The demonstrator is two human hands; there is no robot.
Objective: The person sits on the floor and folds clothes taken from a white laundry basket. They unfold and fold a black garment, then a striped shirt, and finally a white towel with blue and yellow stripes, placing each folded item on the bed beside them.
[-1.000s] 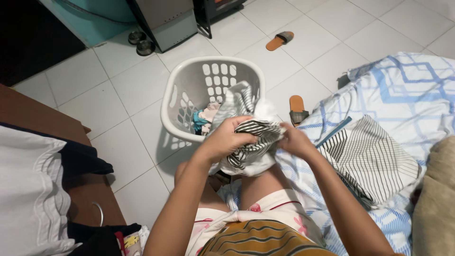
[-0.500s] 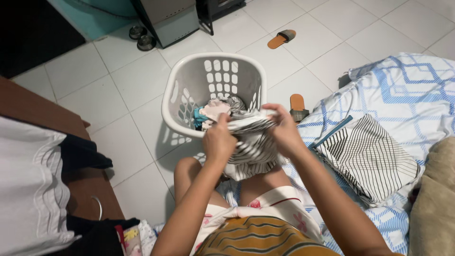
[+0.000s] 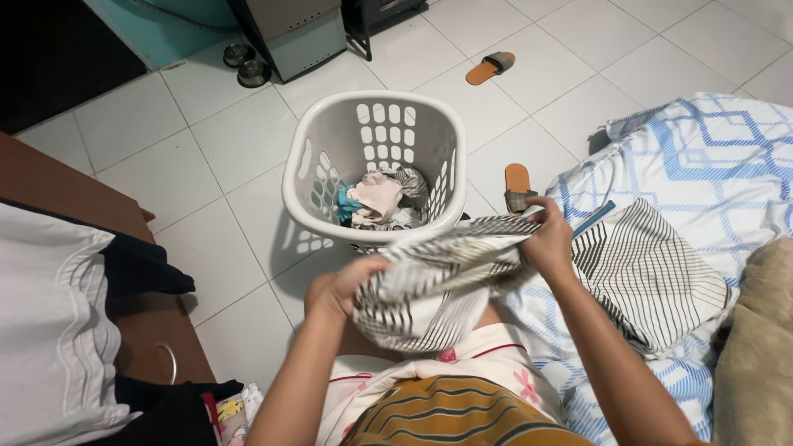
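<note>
Head view, looking down at a seated person's lap. Both hands hold one striped cloth [image 3: 438, 285], white with black lines, stretched roughly level between them above the knees.

Left hand [image 3: 337, 289]: grip clamped on the cloth's left end, fingers curled under the fabric, which bunches and hangs in a fold below it.

Right hand [image 3: 548, 239]: grip pinched on the cloth's right end, held higher than the left, just over the edge of the bed.

White laundry basket [image 3: 307, 161] stands on the tiled floor [image 3: 206, 149] directly beyond the cloth; a few mixed garments [image 3: 376, 198] lie in its bottom, pink, teal and striped. The cloth's upper edge overlaps the basket's near rim in view; whether they touch, cannot tell.

Right of the hands: bed with a blue-and-white patterned sheet [image 3: 710, 157], and on it a folded striped piece [image 3: 652, 277] of like pattern, just beside the right hand.

Two orange slippers on the floor: one [image 3: 518, 187] near the bed's edge, one [image 3: 490, 68] farther off beyond the basket.

Left: brown wooden worktop [image 3: 49, 190] carrying white fabric [image 3: 49, 330] and dark fabric [image 3: 144, 268]
</note>
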